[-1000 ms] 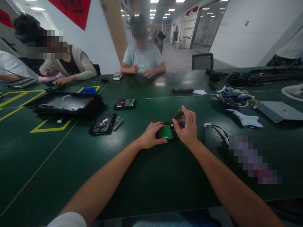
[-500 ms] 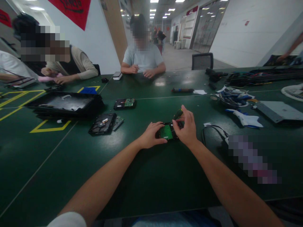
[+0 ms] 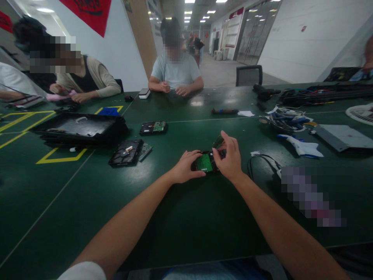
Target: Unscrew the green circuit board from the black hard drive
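Hard drive (image 3: 204, 163): Lying flat and board-side up on the green worktop (image 3: 204, 217), front and centre, showing bright green circuitry between dark ends.

Left hand (image 3: 185, 168): Clasping the drive's left end in a half-open curve, laying fingers along the far edge and thumb along the near one.

Right hand (image 3: 230, 157): Pinching a screwdriver-like tool (image 3: 218, 142) between thumb and bent fingers over the drive's right end (hiding the tip, so leaving the exact contact point impossible to tell).

Step in hand: Apparently working the tool against the board side, bracing with the left and guiding with the right.

Next move: Seemingly calling for holding the drive firm, squaring up the leaning tool and pressing evenly, without skidding across the circuitry.

Black casing (image 3: 122, 153): Lying off to the left, with a loose circuit board (image 3: 145, 151) just beside it, touching or not being hard to tell.

Second drive (image 3: 153, 127): Resting farther back, also exposing green circuitry.

Right flank: Displaying a white-and-blue glove (image 3: 303, 147) near a grey metal box (image 3: 345, 137).

Far edge: Showing a person in a pale shirt (image 3: 176, 72), sitting with both hands at the worktop.
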A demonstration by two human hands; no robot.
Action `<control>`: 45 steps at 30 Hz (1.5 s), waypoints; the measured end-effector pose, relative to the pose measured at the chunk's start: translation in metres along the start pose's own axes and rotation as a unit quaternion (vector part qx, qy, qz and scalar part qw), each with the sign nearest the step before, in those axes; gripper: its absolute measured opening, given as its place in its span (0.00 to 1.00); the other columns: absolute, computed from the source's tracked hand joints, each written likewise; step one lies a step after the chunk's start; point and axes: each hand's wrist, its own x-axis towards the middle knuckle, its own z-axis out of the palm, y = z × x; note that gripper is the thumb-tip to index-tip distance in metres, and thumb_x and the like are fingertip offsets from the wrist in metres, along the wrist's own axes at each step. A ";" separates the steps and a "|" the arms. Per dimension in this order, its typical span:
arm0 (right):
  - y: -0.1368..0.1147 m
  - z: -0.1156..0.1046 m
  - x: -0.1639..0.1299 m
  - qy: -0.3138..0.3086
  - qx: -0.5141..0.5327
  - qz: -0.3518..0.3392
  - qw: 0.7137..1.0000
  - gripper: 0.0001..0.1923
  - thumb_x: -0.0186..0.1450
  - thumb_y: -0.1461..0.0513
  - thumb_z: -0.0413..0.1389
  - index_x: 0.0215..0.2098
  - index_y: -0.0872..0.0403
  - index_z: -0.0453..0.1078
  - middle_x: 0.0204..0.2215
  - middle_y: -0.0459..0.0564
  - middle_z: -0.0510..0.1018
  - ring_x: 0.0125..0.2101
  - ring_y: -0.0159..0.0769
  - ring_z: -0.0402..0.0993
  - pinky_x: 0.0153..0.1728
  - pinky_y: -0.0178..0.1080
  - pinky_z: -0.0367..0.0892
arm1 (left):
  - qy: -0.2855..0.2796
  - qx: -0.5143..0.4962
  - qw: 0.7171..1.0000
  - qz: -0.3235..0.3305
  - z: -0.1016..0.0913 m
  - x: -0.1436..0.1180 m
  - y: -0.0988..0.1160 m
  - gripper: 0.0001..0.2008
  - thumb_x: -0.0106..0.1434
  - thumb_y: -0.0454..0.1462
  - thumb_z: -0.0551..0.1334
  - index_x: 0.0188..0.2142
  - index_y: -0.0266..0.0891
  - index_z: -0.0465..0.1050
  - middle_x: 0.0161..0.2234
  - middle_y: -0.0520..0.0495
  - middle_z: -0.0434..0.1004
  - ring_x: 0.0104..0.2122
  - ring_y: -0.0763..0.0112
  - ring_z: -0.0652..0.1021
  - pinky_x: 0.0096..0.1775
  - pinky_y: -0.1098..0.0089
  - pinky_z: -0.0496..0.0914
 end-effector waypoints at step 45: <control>-0.005 -0.001 0.004 -0.058 0.001 -0.003 0.998 0.33 0.75 0.57 0.49 0.76 0.44 0.44 0.61 0.57 0.73 0.52 0.46 0.77 0.54 0.53 0.77 | 0.013 0.013 1.000 0.010 0.001 -0.001 -0.001 0.43 0.60 0.58 0.68 0.67 0.42 0.62 0.70 0.35 0.60 0.69 0.44 0.62 0.70 0.39 0.47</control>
